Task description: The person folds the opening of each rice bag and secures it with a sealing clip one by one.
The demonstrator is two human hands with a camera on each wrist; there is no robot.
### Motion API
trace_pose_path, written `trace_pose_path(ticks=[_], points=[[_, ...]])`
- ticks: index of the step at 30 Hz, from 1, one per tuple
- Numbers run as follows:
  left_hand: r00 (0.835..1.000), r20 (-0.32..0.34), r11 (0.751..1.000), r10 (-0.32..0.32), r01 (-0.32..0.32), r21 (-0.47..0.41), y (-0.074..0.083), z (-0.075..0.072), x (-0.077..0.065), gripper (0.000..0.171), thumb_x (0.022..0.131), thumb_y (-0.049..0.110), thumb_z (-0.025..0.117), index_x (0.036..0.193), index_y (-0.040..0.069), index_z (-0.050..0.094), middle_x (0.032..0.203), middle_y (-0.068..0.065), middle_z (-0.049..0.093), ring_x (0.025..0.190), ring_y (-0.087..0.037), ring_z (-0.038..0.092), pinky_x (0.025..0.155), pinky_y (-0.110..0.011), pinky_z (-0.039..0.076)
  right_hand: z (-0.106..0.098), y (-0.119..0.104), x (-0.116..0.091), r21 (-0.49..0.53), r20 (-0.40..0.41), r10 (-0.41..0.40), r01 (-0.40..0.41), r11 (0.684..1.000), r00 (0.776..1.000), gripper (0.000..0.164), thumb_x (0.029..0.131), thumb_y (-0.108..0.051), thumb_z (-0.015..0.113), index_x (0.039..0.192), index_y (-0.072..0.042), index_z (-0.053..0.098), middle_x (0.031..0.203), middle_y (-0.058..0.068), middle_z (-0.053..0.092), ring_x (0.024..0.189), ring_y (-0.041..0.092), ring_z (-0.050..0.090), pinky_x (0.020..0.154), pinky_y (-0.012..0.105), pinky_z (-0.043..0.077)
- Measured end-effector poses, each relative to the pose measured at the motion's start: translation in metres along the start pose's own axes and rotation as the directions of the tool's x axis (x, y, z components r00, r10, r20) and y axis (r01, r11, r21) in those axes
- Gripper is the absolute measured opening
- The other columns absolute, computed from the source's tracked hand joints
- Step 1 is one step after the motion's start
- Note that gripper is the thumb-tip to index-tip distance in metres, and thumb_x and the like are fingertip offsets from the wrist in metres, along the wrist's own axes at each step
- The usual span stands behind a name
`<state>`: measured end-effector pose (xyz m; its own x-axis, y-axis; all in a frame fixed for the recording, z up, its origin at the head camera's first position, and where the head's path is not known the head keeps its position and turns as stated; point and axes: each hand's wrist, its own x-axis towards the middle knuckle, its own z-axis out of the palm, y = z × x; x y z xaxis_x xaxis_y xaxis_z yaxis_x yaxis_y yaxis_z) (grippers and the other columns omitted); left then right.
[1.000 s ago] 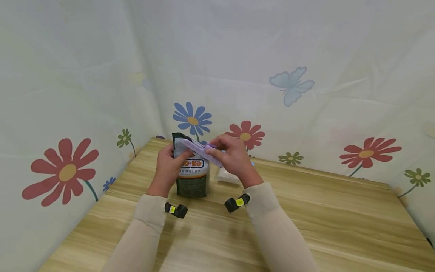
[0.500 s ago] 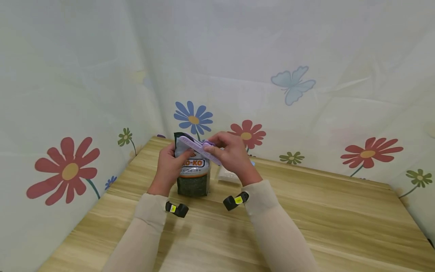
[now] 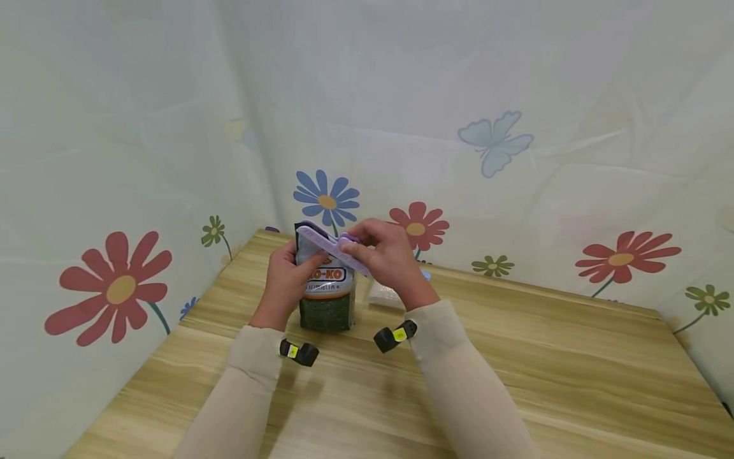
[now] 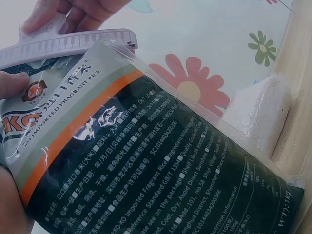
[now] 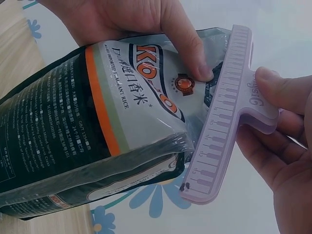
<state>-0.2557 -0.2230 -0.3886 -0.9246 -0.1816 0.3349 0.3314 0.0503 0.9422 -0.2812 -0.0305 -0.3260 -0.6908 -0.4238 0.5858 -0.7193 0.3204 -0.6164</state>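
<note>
A dark green and silver bag of rice (image 3: 327, 312) with an orange stripe stands on the wooden table. My left hand (image 3: 283, 280) grips its upper left part, thumb pressed on the front near the logo in the right wrist view. A long lilac bag clip (image 5: 224, 112) with a piano-key pattern lies across the top of the bag, slanted in the head view. My right hand (image 3: 390, 255) pinches the clip's handles between thumb and fingers. From the left wrist, the clip's end shows at the bag's top corner, and most of my left hand is out of frame.
A white, clear-wrapped block (image 4: 258, 112) sits on the table (image 3: 516, 357) behind the bag, partly covered by my right wrist in the head view. Flower-printed cloth (image 3: 401, 95) encloses the table's back and left sides.
My right hand has shifted slightly up and left with the clip, whose far end now reaches the bag's top left corner. My left hand has stayed nearly still on the bag.
</note>
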Motion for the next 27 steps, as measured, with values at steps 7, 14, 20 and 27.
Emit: trace_pose_path(ticks=[7, 14, 20, 27], points=[[1.0, 0.011, 1.0, 0.013, -0.013, -0.01, -0.0015, -0.0003, 0.0013, 0.036, 0.087, 0.02, 0.073, 0.114, -0.001, 0.063, 0.089, 0.01, 0.07, 0.083, -0.006, 0.067, 0.075, -0.023, 0.055, 0.0012, -0.0009, 0.0025, 0.001, 0.006, -0.012, 0.012, 1.0, 1.0, 0.014, 0.085, -0.02, 0.075, 0.095, -0.012, 0.071, 0.09, 0.003, 0.072, 0.077, 0.011, 0.068, 0.068, 0.028, 0.056], [1.0, 0.018, 1.0, 0.017, -0.017, -0.008, -0.0033, -0.0006, 0.0021, 0.037, 0.086, 0.024, 0.074, 0.115, 0.003, 0.065, 0.093, 0.009, 0.07, 0.085, -0.008, 0.068, 0.077, -0.024, 0.056, 0.003, -0.0018, 0.0047, 0.002, 0.007, -0.017, 0.017, 1.0, 1.0, 0.015, 0.085, -0.02, 0.076, 0.095, -0.011, 0.07, 0.091, 0.003, 0.072, 0.078, 0.012, 0.069, 0.067, 0.028, 0.056], [0.999, 0.025, 1.0, 0.027, -0.027, 0.001, -0.0029, -0.0012, 0.0012, 0.038, 0.087, 0.025, 0.074, 0.116, 0.003, 0.064, 0.094, 0.009, 0.07, 0.087, -0.009, 0.067, 0.078, -0.024, 0.055, 0.0039, -0.0029, 0.0052, 0.006, 0.008, -0.022, 0.022, 1.0, 1.0, 0.015, 0.085, -0.02, 0.075, 0.096, -0.01, 0.07, 0.092, 0.005, 0.072, 0.077, 0.013, 0.069, 0.068, 0.028, 0.056], [0.999, 0.029, 1.0, 0.03, -0.029, -0.01, -0.0021, -0.001, 0.0013, 0.038, 0.086, 0.023, 0.075, 0.117, 0.003, 0.064, 0.095, 0.01, 0.07, 0.088, -0.009, 0.068, 0.078, -0.024, 0.055, 0.0038, -0.0044, 0.0062, 0.01, 0.013, -0.022, 0.022, 1.0, 1.0, 0.016, 0.086, -0.019, 0.074, 0.098, -0.01, 0.07, 0.093, 0.005, 0.071, 0.077, 0.014, 0.068, 0.069, 0.029, 0.057]])
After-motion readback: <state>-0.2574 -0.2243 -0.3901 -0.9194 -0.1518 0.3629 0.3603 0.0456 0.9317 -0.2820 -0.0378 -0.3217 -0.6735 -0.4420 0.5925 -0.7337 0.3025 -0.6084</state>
